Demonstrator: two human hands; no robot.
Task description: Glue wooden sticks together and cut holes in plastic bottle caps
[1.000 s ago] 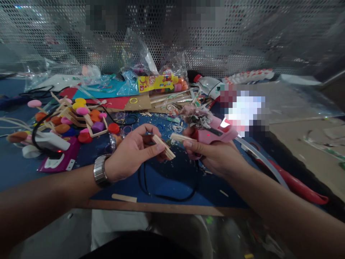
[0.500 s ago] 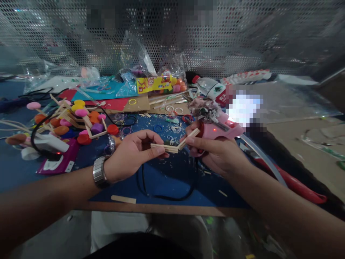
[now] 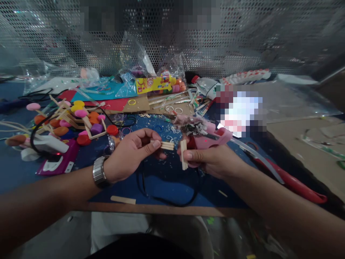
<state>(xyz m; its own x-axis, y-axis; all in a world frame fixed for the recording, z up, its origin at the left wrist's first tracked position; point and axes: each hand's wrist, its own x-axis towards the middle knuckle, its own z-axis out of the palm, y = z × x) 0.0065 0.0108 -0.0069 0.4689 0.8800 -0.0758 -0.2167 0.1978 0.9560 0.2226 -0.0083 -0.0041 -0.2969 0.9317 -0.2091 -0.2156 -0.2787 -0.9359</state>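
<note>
My left hand [image 3: 142, 145] pinches a short bundle of wooden sticks [image 3: 167, 145] between thumb and fingertips, its ends pointing right. My right hand [image 3: 207, 156] holds a second short bundle of wooden sticks [image 3: 183, 155] upright under the thumb. The same right hand also has a pink glue gun [image 3: 215, 138] in its grip, a clear glue stick [image 3: 256, 153] trailing from its back and grey fluff [image 3: 191, 126] clinging around its front. The two bundles are a small gap apart, above the blue table [image 3: 167, 183].
At the left stands a stick model with coloured balls [image 3: 86, 122] by a purple power block [image 3: 60, 156]. A yellow bag of clay [image 3: 155, 84], a bottle [image 3: 207, 86] and a lit phone [image 3: 239, 111] lie behind. Red-handled pliers [image 3: 302, 185] lie right; a black cord [image 3: 172, 204] loops in front.
The stick bundles have come apart from touching. My right hand has turned its bundle from slanted to upright, and the glue gun has shifted left and slightly down.
</note>
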